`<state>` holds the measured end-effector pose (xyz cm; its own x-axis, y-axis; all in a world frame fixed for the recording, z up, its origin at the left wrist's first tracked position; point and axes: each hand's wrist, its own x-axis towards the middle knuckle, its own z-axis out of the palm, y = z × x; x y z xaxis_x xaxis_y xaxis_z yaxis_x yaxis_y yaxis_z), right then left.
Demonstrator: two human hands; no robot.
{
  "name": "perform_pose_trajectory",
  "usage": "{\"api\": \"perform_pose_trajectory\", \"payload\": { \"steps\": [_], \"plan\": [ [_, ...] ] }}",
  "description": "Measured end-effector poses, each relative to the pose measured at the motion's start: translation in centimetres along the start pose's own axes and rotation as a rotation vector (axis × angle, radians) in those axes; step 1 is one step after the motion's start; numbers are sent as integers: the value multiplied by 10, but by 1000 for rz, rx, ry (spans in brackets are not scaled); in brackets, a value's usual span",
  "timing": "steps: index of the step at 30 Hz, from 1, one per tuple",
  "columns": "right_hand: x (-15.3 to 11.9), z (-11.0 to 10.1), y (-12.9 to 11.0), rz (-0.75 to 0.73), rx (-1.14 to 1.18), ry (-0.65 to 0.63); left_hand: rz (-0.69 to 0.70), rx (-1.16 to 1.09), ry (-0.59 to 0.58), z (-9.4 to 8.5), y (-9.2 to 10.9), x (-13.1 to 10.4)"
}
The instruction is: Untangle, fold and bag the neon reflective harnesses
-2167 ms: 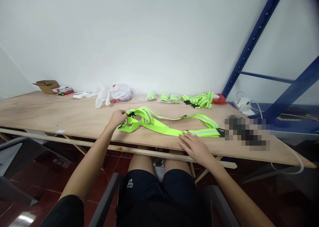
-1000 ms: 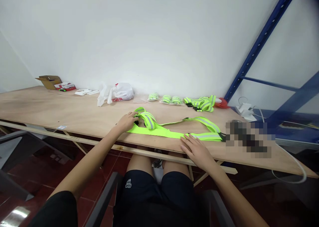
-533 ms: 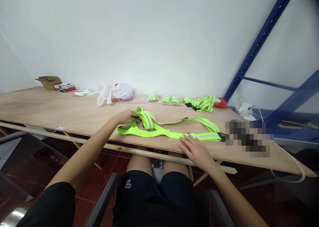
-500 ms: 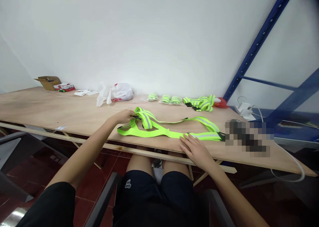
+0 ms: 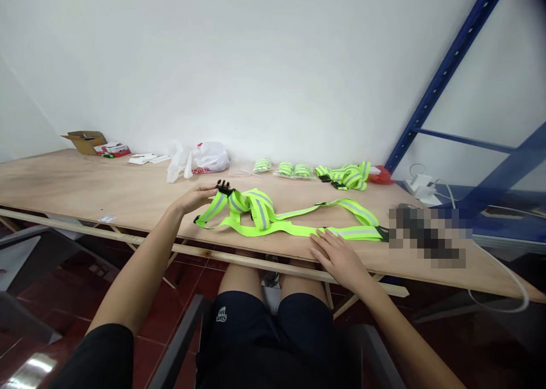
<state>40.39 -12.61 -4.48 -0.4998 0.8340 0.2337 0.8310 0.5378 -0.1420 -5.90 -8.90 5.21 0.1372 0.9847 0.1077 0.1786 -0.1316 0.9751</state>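
A neon-yellow strap with a grey reflective stripe point(image 5: 290, 228) lies in loops along the table's near part. At its left end, my left hand point(image 5: 196, 198) pinches a black buckle point(image 5: 224, 187), whose prongs point up and away from me. The strap hangs from the buckle in folds, with a bunched loop just right of it. Resting on the lower strap near the table edge is my right hand point(image 5: 336, 256), palm down with its fingers spread. A black end piece point(image 5: 383, 233) shows at the strap's right end.
Along the wall stand an open cardboard box point(image 5: 84, 143), a white plastic bag point(image 5: 209, 157), packed straps in clear bags point(image 5: 294, 170) and a loose strap pile point(image 5: 347, 176). A pixelated dark object point(image 5: 426, 235) lies at the right, near a white cable.
My left hand has moved left with the buckle, which now shows clearly. The strap's left part is lifted and spread into new folds. My right hand has stayed on the strap.
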Motion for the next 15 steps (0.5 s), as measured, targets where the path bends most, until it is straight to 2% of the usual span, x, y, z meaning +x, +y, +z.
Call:
{"api": "perform_pose_trajectory", "payload": {
  "steps": [7,12,15],
  "plan": [
    [-1,1,1,6,-6,11,222,-398,460,-16,-16,2],
    [0,0,0,19,-1,-4,283,-592,756,-39,-34,-11],
    [0,-2,0,34,2,-23,255,-605,951,-58,-51,-24]
  ]
}}
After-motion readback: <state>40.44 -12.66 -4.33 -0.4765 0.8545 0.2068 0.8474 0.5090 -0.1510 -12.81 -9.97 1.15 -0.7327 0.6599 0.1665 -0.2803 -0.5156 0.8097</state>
